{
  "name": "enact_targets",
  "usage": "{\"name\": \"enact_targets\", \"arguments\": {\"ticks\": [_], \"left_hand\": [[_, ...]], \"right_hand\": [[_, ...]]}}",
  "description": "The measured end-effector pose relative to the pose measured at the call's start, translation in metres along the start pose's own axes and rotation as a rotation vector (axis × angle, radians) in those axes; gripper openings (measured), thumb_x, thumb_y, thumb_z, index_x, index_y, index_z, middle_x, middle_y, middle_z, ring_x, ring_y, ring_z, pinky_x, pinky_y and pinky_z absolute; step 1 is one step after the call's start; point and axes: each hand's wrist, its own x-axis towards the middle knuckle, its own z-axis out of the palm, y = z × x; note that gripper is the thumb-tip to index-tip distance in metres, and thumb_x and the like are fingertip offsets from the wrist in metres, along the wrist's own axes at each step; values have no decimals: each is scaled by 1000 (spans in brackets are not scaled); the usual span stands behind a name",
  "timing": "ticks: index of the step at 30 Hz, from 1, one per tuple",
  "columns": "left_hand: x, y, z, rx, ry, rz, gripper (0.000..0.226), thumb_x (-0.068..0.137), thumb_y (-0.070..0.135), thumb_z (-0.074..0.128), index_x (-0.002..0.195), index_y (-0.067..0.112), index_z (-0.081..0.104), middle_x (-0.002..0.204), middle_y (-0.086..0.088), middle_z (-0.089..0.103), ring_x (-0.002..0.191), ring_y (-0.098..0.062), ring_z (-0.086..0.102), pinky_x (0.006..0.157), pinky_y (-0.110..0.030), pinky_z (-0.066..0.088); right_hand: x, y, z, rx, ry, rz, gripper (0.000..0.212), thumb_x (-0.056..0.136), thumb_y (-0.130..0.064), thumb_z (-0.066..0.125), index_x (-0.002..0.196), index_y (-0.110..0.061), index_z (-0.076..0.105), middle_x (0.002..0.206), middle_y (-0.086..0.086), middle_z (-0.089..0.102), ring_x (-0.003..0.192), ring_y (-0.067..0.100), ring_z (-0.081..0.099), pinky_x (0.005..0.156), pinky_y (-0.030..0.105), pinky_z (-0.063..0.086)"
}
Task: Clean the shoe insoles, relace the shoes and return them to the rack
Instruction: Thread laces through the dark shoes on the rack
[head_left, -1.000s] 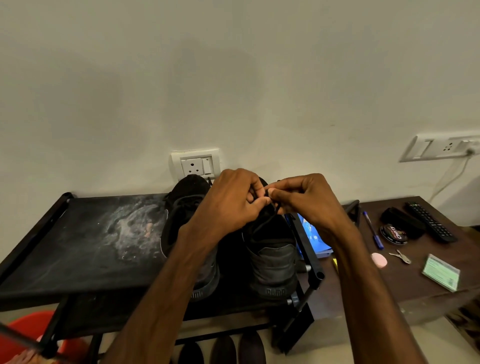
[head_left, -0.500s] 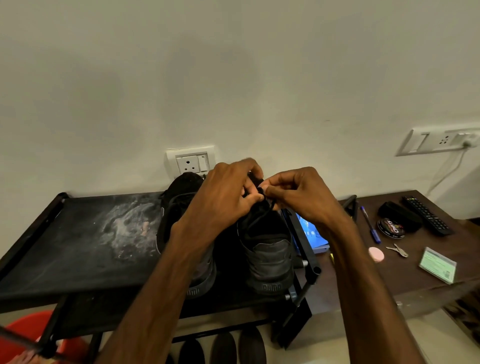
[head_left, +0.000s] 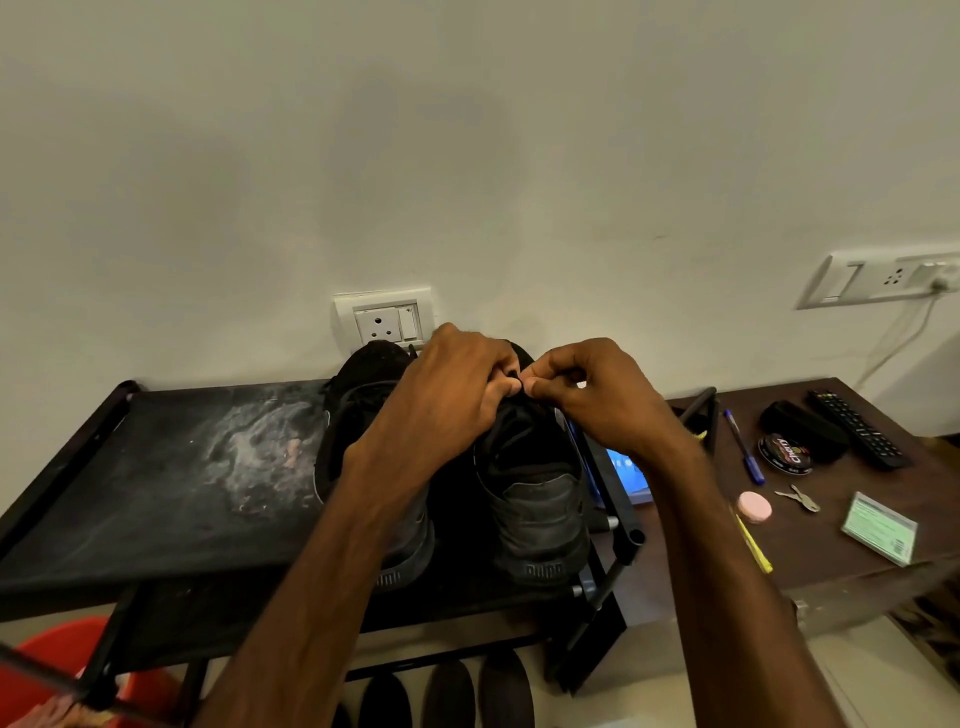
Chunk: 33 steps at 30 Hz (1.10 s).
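Two black shoes stand side by side, heels toward me, on the top shelf of the black shoe rack (head_left: 130, 519). The left shoe (head_left: 358, 415) is partly hidden by my left forearm. Over the front of the right shoe (head_left: 535, 509), my left hand (head_left: 457, 384) and my right hand (head_left: 587, 389) meet fingertip to fingertip. Both pinch the black lace (head_left: 514, 375) at the top of the shoe's tongue. The lace is dark and mostly hidden by my fingers.
A dusty white smear (head_left: 260, 452) marks the shelf's left half. To the right, a brown table (head_left: 831, 561) holds a pen (head_left: 743, 452), a polish tin (head_left: 784, 453), a remote (head_left: 857, 428), keys (head_left: 797, 498), a pink disc (head_left: 754, 506) and a card (head_left: 878, 527). More shoes (head_left: 447, 691) sit below. A red tub (head_left: 47, 670) stands lower left.
Both hands stay pinched together on the lace above the right shoe, with small finger shifts. The view has tilted slightly, so the scene sits a little lower in frame.
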Motion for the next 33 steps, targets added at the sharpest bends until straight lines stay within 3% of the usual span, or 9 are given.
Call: {"name": "enact_targets", "arguments": {"ticks": [5, 9, 12, 15, 19, 24, 27, 29, 33], "left_hand": [[-2, 6, 1, 135, -61, 21, 22, 105, 31, 50, 120, 20, 61, 106, 0, 65, 105, -20, 49, 93, -29, 31], [-1, 3, 4, 113, -68, -14, 14, 102, 32, 56, 113, 23, 61, 102, 2, 68, 99, -20, 59, 102, -38, 38], [0, 1, 6, -67, -78, -75, 9, 100, 24, 60, 104, 19, 64, 95, 3, 69, 98, -20, 61, 95, -41, 48], [-2, 2, 7, -106, -91, -103, 10, 100, 22, 59, 105, 17, 65, 97, 0, 69, 102, -21, 59, 90, -45, 52], [-1, 1, 9, -85, -96, -91, 9, 100, 24, 60, 107, 19, 64, 99, 3, 70, 105, -20, 56, 96, -41, 47], [0, 3, 7, -36, -68, -49, 11, 100, 22, 59, 108, 19, 65, 99, 4, 71, 100, -17, 57, 100, -31, 37], [-1, -1, 7, -23, -96, -67, 14, 102, 25, 56, 112, 19, 64, 103, 1, 69, 107, -21, 53, 98, -37, 42], [-1, -3, 7, -12, -143, -80, 16, 103, 27, 53, 114, 19, 62, 105, -1, 67, 109, -23, 51, 99, -39, 41], [1, -4, 8, -9, -215, -79, 17, 105, 31, 48, 114, 21, 58, 107, -2, 63, 108, -25, 49, 102, -44, 40]], "right_hand": [[-3, -12, -4, -44, 48, 25, 7, 86, -14, 80, 85, -21, 79, 76, -6, 75, 69, 3, 67, 64, 8, 49], [-6, -20, -5, -66, 27, 75, 6, 82, -16, 83, 84, -19, 79, 74, -5, 75, 70, 3, 70, 68, 12, 55], [-5, -20, 3, -50, 47, 134, 10, 80, -22, 85, 86, -17, 79, 78, -1, 76, 76, 9, 71, 76, 24, 60], [-6, -17, 3, 6, 25, 139, 6, 81, -22, 84, 85, -20, 81, 77, -2, 76, 76, 8, 72, 76, 27, 60], [-8, -15, 2, 95, 48, 134, 6, 79, -18, 78, 80, -21, 83, 73, -6, 75, 67, 1, 64, 68, 25, 52], [-4, -11, 7, 327, 7, 303, 14, 78, -13, 71, 79, -1, 77, 69, 7, 65, 73, 16, 59, 71, 34, 49], [-10, -12, 5, 443, -50, 331, 11, 85, -5, 72, 89, -7, 81, 85, 4, 78, 79, 10, 70, 69, 21, 52], [-12, -12, 2, 388, -28, 275, 10, 85, -5, 77, 93, -10, 81, 89, 5, 79, 76, 4, 72, 65, 14, 53], [-10, -15, 2, 24, 127, 174, 13, 75, -17, 88, 79, -23, 78, 73, -6, 76, 71, 5, 73, 76, 30, 61]]}}
